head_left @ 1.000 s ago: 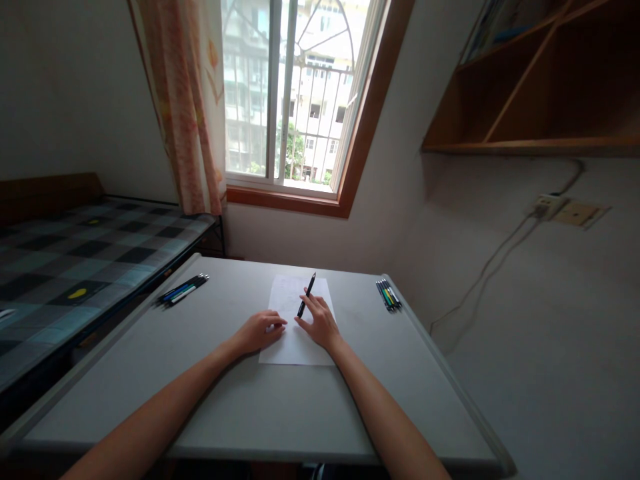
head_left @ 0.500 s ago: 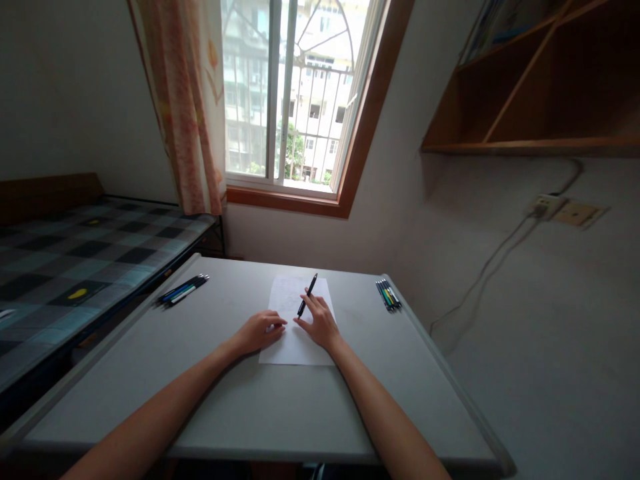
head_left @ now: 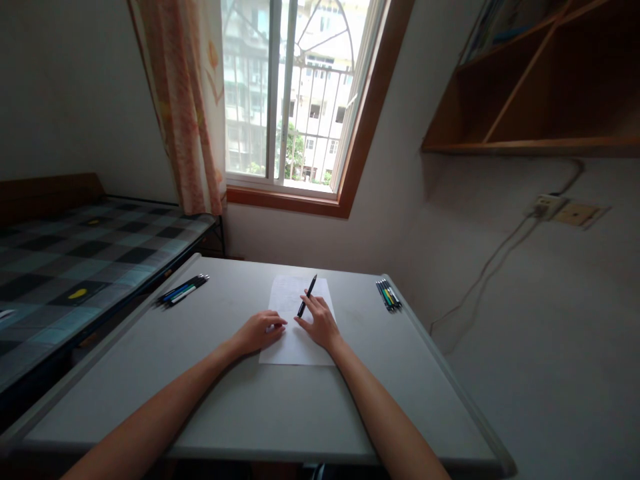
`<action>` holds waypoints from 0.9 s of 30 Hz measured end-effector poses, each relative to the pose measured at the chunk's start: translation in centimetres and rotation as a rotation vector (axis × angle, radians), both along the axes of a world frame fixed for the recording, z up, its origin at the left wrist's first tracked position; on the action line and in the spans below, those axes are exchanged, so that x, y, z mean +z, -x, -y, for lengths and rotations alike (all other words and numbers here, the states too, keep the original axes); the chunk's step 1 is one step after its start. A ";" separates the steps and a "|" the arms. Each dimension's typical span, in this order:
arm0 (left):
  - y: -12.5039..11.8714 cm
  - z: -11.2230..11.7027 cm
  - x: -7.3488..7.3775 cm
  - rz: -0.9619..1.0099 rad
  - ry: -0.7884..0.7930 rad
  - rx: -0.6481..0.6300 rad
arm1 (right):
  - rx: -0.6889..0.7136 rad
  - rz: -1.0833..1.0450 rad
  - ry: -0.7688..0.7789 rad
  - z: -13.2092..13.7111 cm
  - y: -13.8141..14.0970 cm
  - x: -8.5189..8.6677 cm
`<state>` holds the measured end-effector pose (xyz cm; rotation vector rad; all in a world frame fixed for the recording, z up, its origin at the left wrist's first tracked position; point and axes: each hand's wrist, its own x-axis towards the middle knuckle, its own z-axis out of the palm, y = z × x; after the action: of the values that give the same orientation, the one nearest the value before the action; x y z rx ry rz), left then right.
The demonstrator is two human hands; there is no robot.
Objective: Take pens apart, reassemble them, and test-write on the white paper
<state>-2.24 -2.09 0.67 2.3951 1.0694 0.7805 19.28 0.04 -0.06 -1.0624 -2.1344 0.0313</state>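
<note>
A white sheet of paper (head_left: 300, 353) with faint print on its upper part lies on the grey-white table. My right hand (head_left: 320, 323) is over its right side and holds a black pen (head_left: 311, 287) at the fingers. The pen is tilted, one end pointing up and to the right, the other down by my thumb. On the left edge of the paper rests my left hand (head_left: 261, 331), loosely bent, fingers a little apart from the thumb, with nothing seen in it. A narrow gap separates the two hands.
Several pens (head_left: 183, 291) lie bunched at the table's left, and several more pens (head_left: 389, 295) lie in a row near its right edge. A bed (head_left: 125, 247) stands to the left. Above right hangs a wooden shelf (head_left: 500, 143); below it a cable (head_left: 483, 270) runs down the wall.
The pen has shifted very slightly at my right fingers. Otherwise both hands and the paper stay where they were.
</note>
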 end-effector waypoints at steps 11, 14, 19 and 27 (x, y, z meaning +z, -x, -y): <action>0.0 -0.1 -0.1 0.004 -0.007 -0.010 | 0.007 0.004 0.007 0.0 0.0 0.0; 0.0 -0.1 -0.2 0.006 -0.008 -0.006 | 0.003 0.005 0.007 -0.1 0.0 -0.1; 0.0 -0.2 -0.4 0.004 -0.014 -0.011 | 0.003 0.008 0.004 0.0 0.0 0.0; 0.0 -0.1 -0.1 -0.002 -0.005 -0.007 | 0.009 0.016 0.009 0.0 0.0 0.0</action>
<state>-2.21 -2.03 0.61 2.4033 1.0600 0.7794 19.31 0.07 -0.08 -1.0609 -2.1553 0.0366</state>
